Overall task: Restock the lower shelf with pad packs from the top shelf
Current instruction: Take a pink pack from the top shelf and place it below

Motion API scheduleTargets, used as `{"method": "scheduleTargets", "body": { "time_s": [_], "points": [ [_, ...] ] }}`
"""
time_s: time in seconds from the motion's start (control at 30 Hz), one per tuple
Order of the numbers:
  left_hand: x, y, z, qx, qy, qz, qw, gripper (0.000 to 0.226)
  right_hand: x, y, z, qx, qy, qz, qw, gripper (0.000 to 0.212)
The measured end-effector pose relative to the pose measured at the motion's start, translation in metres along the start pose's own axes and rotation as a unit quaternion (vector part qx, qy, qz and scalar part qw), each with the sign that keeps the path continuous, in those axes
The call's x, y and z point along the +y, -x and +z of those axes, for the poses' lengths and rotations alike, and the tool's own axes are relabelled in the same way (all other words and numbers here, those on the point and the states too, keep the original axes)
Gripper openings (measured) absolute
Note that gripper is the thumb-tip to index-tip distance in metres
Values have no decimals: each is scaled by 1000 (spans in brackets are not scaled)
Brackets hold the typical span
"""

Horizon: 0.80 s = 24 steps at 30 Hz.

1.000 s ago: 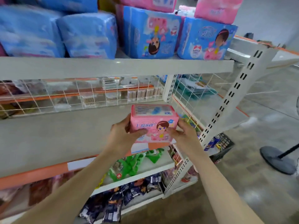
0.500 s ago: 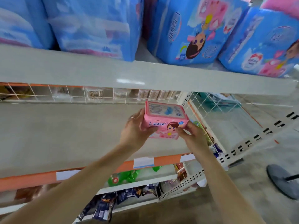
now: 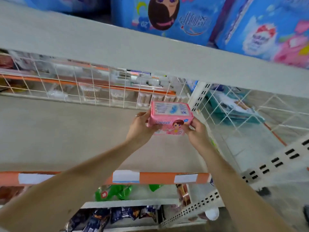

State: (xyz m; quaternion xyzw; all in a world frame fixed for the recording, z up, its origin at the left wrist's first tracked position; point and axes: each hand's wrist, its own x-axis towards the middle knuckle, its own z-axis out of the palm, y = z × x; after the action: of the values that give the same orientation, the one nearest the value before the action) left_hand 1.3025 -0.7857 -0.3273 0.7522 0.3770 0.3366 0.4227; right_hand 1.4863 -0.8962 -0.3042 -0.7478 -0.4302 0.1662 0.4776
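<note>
A pink pad pack (image 3: 170, 118) with a cartoon girl on its front is held between both my hands over the right end of the grey lower shelf (image 3: 66, 134). My left hand (image 3: 142, 128) grips its left side, thumb on the front. My right hand (image 3: 197, 133) grips its right side. The pack sits near the shelf's back wire grid (image 3: 93, 91), and I cannot tell whether its base touches the shelf. Large blue pad packs (image 3: 167, 17) stand on the top shelf (image 3: 150, 54) above.
A white perforated upright (image 3: 199, 97) and a wire side grid (image 3: 237, 111) bound the shelf on the right. An orange price strip (image 3: 150, 178) runs along the front edge. Green items (image 3: 117, 193) and dark packets (image 3: 117, 215) fill the shelves below.
Both hands have carried the pink pack deeper into the lower shelf, toward the back right corner. The camera has come closer and tilted.
</note>
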Motion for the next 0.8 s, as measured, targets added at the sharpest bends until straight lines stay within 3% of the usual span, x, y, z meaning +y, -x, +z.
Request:
{"method": "scheduleTargets", "body": {
  "time_s": [0.23,0.43,0.8],
  "points": [
    [-3,-29,30,2,11,-15,1000,63,24,-21,11,85,7,-9,996,44],
    [-13,-44,45,-16,-1,-17,1000,57,42,-34,20,69,0,49,996,49],
    [-23,-87,63,-49,-28,-1,998,59,51,-60,25,141,-23,77,987,32]
  ]
}}
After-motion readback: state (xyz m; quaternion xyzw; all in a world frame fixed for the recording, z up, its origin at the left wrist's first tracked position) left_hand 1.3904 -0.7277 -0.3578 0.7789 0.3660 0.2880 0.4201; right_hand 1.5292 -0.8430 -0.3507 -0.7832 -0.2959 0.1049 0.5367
